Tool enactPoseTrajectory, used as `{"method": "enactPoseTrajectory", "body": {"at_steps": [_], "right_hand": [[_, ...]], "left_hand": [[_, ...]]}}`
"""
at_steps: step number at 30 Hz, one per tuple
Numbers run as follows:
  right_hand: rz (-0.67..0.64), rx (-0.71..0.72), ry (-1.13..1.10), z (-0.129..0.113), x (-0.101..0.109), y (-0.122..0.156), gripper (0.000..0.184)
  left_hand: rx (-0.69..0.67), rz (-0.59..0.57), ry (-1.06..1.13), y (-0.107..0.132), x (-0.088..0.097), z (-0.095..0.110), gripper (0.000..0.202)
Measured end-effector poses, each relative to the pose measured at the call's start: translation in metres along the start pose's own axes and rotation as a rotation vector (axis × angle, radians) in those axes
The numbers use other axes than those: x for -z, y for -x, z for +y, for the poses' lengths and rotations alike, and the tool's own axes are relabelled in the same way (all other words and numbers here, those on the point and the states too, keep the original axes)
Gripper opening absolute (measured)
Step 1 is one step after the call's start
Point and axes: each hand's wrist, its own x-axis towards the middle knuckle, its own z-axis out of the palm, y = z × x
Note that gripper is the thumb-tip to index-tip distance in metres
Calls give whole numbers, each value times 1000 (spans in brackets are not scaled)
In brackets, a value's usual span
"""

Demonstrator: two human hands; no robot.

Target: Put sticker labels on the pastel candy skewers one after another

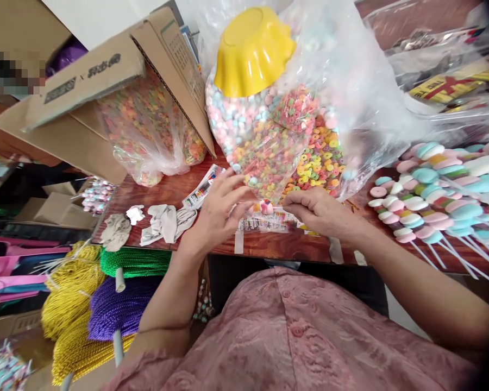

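My left hand [224, 206] is at the table's near side, its fingers spread and curved, beside a clear bag of colourful ring-shaped pieces [264, 155]. To its right my right hand [320, 212] is closed in a pinch; whatever its fingertips hold is too small or hidden to make out. Between the hands lies a small pink-and-white piece [264, 207], partly covered. Printed plastic wrappers [269, 224] lie flat on the table below it. Loose ring pieces [320, 157] are heaped just beyond my right hand.
A yellow scalloped bowl [252, 51] rests upside down on a large bag of pastel balls [232, 117]. An open carton [175, 60] stands left, by a bag of rings [146, 125]. Pastel skewers [436, 190] lie right. Crumpled gloves [169, 221] and bead strings [120, 304] are left.
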Motion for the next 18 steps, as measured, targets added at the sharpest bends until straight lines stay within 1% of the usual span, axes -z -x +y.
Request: {"method": "enactPoseTrajectory", "body": {"at_steps": [1, 2, 3, 4, 5, 7, 8, 9, 10, 13, 15, 16, 18], "right_hand": [[-34, 43, 77, -3, 4, -1, 21], [-59, 72, 156, -5, 6, -2, 20], [-76, 90, 239, -8, 7, -3, 19], [-84, 95, 325, -11, 7, -3, 18], [-89, 85, 410, -15, 6, -2, 16], [-107, 32, 556, -22, 4, 0, 14], [-129, 4, 613, -26, 3, 1, 14], [-162, -21, 658, -31, 3, 1, 15], [-200, -41, 694, -35, 2, 1, 16], [-294, -61, 745, -48, 3, -2, 23], [-299, -46, 744, -54, 3, -5, 26], [-289, -36, 742, -57, 2, -6, 26], [-263, -31, 742, -61, 0, -8, 28]], "left_hand": [[-27, -95, 0, -5, 0, 0, 14], [-23, -178, 16, -8, -3, -2, 11], [3, -239, 44, -10, -8, -4, 13], [45, -270, 77, -10, -15, -5, 15], [94, -262, 109, -8, -21, -7, 15], [170, -171, 145, -4, -31, -7, 9], [180, -130, 127, -2, -35, -6, 7], [168, -119, 74, -1, -37, -3, 7], [135, -138, -15, 0, -38, 0, 8], [2, -281, -419, 2, -35, 14, 16], [-19, -340, -653, 3, -31, 23, 19], [-9, -360, -732, 5, -29, 28, 19], [20, -394, -819, 7, -25, 35, 20]]}}
